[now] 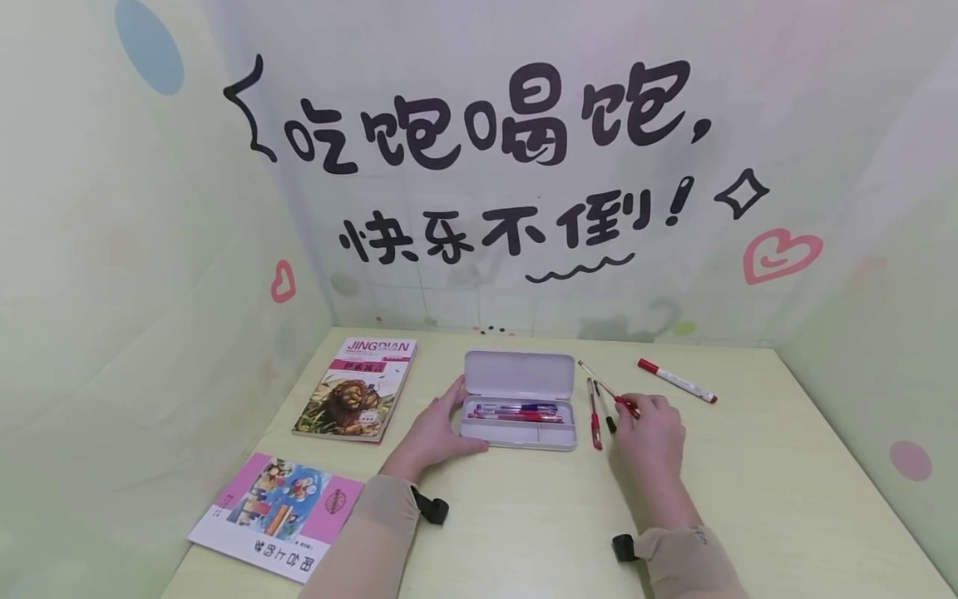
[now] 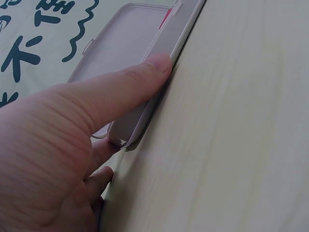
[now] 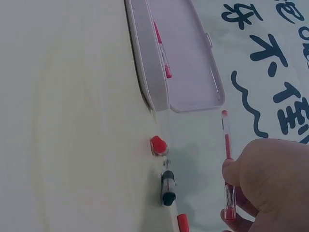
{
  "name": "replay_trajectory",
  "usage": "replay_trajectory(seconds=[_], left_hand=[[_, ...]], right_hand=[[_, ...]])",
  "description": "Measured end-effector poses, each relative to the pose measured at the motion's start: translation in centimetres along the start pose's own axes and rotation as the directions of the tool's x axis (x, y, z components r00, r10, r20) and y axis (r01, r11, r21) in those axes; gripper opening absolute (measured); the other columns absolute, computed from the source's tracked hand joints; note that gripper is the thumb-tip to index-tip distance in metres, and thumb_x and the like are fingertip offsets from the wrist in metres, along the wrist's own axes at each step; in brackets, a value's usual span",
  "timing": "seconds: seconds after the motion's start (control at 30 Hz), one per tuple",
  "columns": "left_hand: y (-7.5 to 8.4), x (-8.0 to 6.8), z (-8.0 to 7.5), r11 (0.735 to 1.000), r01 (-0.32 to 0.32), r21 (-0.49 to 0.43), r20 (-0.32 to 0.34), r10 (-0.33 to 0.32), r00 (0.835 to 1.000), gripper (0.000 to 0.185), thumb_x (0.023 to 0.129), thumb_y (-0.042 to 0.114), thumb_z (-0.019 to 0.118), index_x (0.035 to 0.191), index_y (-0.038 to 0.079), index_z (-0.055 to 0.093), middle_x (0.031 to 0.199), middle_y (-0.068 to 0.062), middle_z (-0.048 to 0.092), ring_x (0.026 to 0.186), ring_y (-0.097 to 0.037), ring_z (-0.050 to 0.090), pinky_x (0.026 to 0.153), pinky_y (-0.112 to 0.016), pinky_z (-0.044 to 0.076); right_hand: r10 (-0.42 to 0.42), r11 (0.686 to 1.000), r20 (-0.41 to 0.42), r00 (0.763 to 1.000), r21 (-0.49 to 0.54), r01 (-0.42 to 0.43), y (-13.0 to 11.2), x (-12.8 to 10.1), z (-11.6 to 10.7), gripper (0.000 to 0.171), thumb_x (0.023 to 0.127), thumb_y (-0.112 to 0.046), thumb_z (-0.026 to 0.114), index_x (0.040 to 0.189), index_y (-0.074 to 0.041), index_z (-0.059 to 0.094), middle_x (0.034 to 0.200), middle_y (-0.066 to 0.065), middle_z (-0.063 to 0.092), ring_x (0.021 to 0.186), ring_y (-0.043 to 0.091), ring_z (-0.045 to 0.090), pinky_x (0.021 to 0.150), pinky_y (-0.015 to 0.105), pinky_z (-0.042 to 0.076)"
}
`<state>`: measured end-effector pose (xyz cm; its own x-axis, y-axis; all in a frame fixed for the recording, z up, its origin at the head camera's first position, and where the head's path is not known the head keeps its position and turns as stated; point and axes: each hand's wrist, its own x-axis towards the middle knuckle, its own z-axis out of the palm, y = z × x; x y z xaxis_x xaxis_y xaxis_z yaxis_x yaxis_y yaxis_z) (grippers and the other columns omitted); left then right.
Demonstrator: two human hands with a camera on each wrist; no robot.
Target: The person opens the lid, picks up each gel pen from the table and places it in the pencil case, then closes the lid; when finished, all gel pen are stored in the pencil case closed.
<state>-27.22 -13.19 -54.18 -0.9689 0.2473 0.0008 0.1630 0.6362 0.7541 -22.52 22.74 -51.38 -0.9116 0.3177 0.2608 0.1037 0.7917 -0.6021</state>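
1. The worktop (image 1: 524, 532) spreads under both hands and carries everything here.
2. The lion book (image 1: 352, 395) lies left of the left grip (image 1: 437, 433) and a little beyond it; the pink book (image 1: 280, 516) lies left of that grip too, nearer the person.
3. The case (image 1: 512, 434) sits between the two grips, its lid (image 1: 520, 375) raised on the far side. The left grip holds its left end, thumb (image 2: 130, 84) against the front wall, which seems meant to steady it.
4. The marker (image 1: 683, 384) lies beyond the right grip (image 1: 651, 437) and to its right.
5. The red pen (image 1: 596, 428) and the black pen (image 1: 610, 423) lie just left of the right grip, between it and the case.
6. Several pens (image 1: 524, 416) rest in the back compartment of the case, right of the left grip.
7. The right grip pinches the held pen (image 3: 227, 145), which points away towards the lid side, clear of the case.
8. The step in hand looks like loading pens, partly done: three writing tools appear left outside besides the held one.
9. The next move likely calls for the right grip to go left over the case's rim, turn the held pen lengthwise and lower it into the back compartment, while the left grip prevents sliding.
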Motion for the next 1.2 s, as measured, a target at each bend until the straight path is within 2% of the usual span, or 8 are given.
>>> replay_trajectory(seconds=[0.17,0.37,0.53,0.6,0.67,0.77,0.9,1.2], left_hand=[[0.1,0.0,-0.1,1.0,0.003,0.002,0.0,-0.003,1.0,0.143,0.067,0.049,0.104,0.178,0.022,0.018,0.173,0.002,0.05,0.168,-0.048,0.027,0.139,-0.069,0.017],[-0.3,0.0,0.1,1.0,-0.003,0.016,0.006,0.002,1.0,0.142,0.069,0.049,0.103,0.178,0.022,0.017,0.174,0.003,0.049,0.168,-0.045,0.029,0.14,-0.066,0.016],[-0.2,0.0,0.0,1.0,-0.003,0.006,0.004,0.003,1.0,0.142,0.068,0.05,0.103,0.178,0.021,0.018,0.174,0.002,0.049,0.168,-0.046,0.029,0.14,-0.067,0.016],[-0.2,0.0,0.0,1.0,-0.006,0.004,0.003,0.006,1.0,0.142,0.068,0.049,0.104,0.178,0.021,0.018,0.173,0.001,0.05,0.168,-0.046,0.029,0.14,-0.066,0.016],[-0.1,0.0,0.0,1.0,-0.008,0.006,0.002,0.008,1.0,0.143,0.068,0.049,0.104,0.178,0.021,0.018,0.173,0.001,0.05,0.168,-0.045,0.03,0.141,-0.065,0.016],[-0.1,0.0,-0.1,1.0,-0.009,0.009,0.0,0.009,1.0,0.142,0.068,0.049,0.104,0.178,0.021,0.018,0.173,0.001,0.051,0.168,-0.045,0.03,0.141,-0.065,0.016],[-0.1,0.0,-0.1,1.0,-0.011,0.012,-0.001,0.011,1.0,0.142,0.068,0.049,0.104,0.178,0.02,0.018,0.173,0.001,0.051,0.168,-0.045,0.031,0.14,-0.066,0.017],[-0.1,0.0,-0.1,1.0,-0.009,0.03,0.002,0.009,1.0,0.142,0.068,0.051,0.103,0.178,0.022,0.019,0.173,0.002,0.05,0.167,-0.046,0.032,0.139,-0.067,0.02]], right_hand=[[-0.114,0.993,0.01,0.993,0.008,0.114,-1.8,0.0,1.3,0.025,0.107,-0.019,0.069,0.125,-0.005,0.077,0.127,0.023,0.069,0.116,0.048,0.061,0.1,0.063,0.051],[-0.215,0.976,0.077,0.974,-0.001,0.216,-3.7,0.2,3.3,0.024,0.105,-0.019,0.071,0.125,-0.007,0.078,0.124,0.02,0.068,0.114,0.044,0.062,0.101,0.06,0.054],[-0.314,0.949,0.093,0.945,-0.002,0.316,-5.0,0.3,4.6,0.02,0.103,-0.017,0.074,0.119,-0.007,0.079,0.117,0.019,0.07,0.11,0.043,0.063,0.1,0.06,0.057],[-0.356,0.933,0.096,0.929,-0.006,0.359,-5.5,0.3,5.1,0.017,0.102,-0.016,0.075,0.116,-0.007,0.079,0.115,0.018,0.071,0.11,0.042,0.064,0.102,0.061,0.058],[-0.389,0.919,0.107,0.915,-0.024,0.394,-5.9,0.4,5.6,0.016,0.102,-0.016,0.075,0.114,-0.008,0.08,0.115,0.017,0.072,0.112,0.041,0.066,0.111,0.064,0.056],[-0.416,0.905,0.137,0.899,-0.039,0.425,-6.5,0.4,6.1,0.013,0.101,-0.017,0.077,0.112,-0.009,0.08,0.114,0.015,0.072,0.11,0.04,0.066,0.11,0.063,0.056],[-0.43,0.896,0.17,0.887,-0.043,0.443,-7.3,0.2,6.5,0.009,0.1,-0.016,0.079,0.107,-0.011,0.081,0.111,0.013,0.072,0.105,0.037,0.066,0.098,0.056,0.06],[-0.432,0.893,0.228,0.873,-0.025,0.449,-8.5,0.1,7.4,0.005,0.1,-0.017,0.08,0.104,-0.013,0.082,0.114,0.01,0.072,0.113,0.034,0.067,0.106,0.054,0.059]])
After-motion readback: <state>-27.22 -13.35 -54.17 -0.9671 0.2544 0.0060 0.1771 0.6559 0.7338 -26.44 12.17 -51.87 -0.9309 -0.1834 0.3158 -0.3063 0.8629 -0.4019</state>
